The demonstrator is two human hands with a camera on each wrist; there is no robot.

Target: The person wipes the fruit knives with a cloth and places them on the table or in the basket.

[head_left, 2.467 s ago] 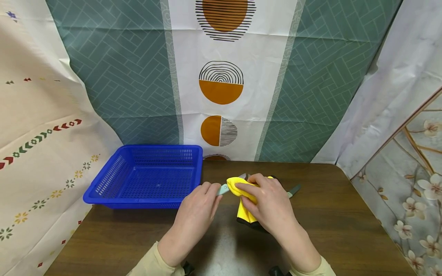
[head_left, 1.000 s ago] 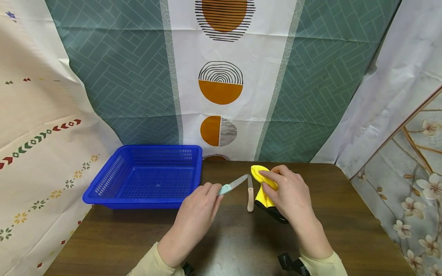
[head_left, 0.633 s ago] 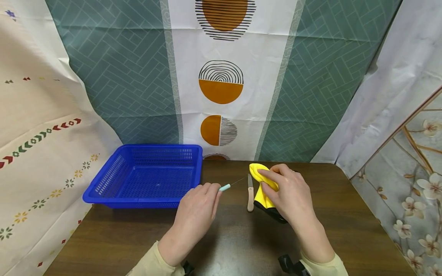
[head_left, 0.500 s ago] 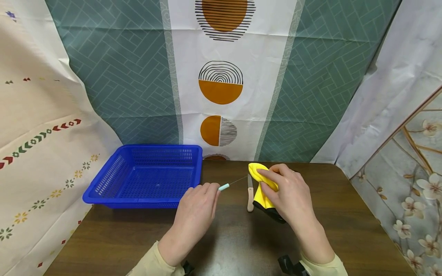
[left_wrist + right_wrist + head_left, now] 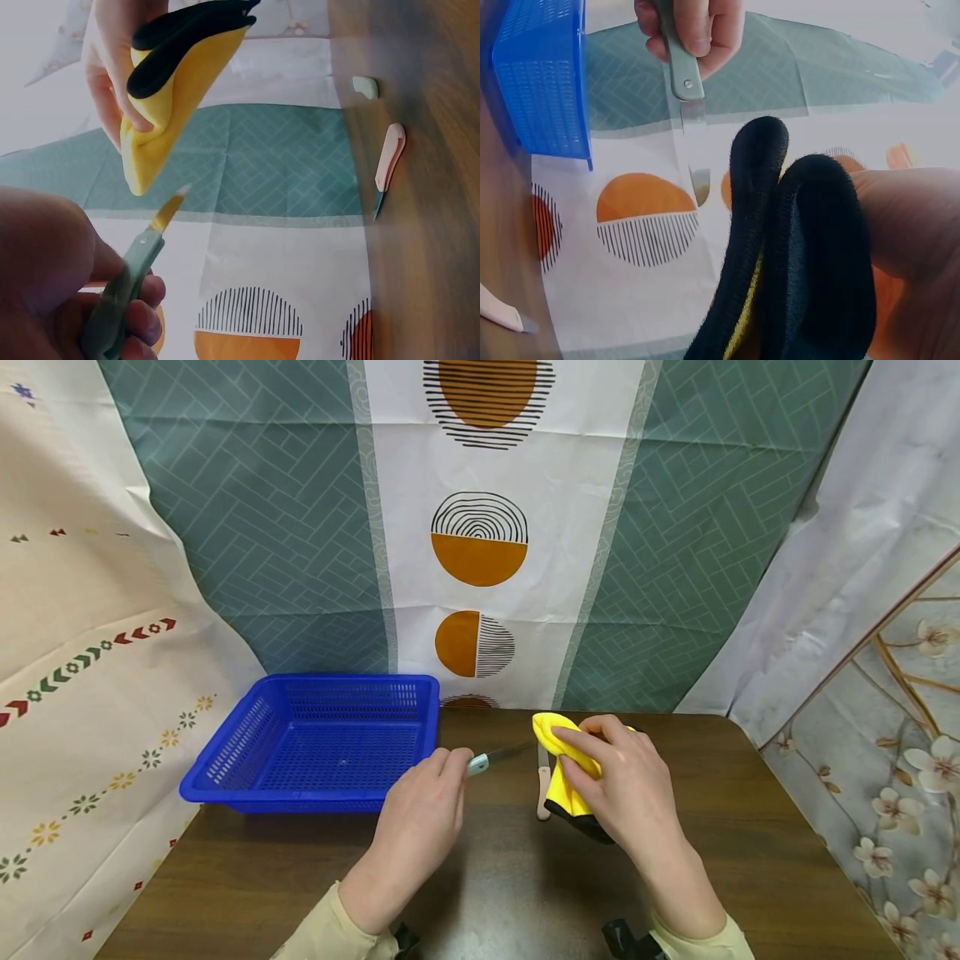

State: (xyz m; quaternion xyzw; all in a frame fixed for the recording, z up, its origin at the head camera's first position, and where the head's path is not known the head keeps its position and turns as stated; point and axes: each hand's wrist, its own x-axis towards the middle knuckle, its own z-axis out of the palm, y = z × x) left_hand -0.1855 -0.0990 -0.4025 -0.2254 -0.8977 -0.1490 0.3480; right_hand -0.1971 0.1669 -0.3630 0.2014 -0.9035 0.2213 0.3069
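Observation:
My left hand (image 5: 423,802) grips the mint-green handle of a small knife (image 5: 124,289), its bare blade pointing towards the cloth. In the right wrist view the blade (image 5: 695,142) hangs down from the handle's riveted end. My right hand (image 5: 622,777) pinches a folded yellow cloth (image 5: 573,789) with black edging between thumb and fingers. A small gap separates blade tip and cloth in the left wrist view. Beneath the cloth, partly covered in the head view, a knife with a pale pink handle (image 5: 543,793) lies on the table.
A blue perforated plastic basket (image 5: 300,797) stands on the brown wooden table (image 5: 495,893), left of my hands. The left wrist view shows a pale green object (image 5: 366,88) on the table near the pink-handled knife. A patterned curtain (image 5: 300,527) hangs behind.
My right hand has drawn the cloth off the mint-green knife to the right, uncovering its blade and the pink-handled knife. Since then the left hand has shifted slightly left, turning the blade.

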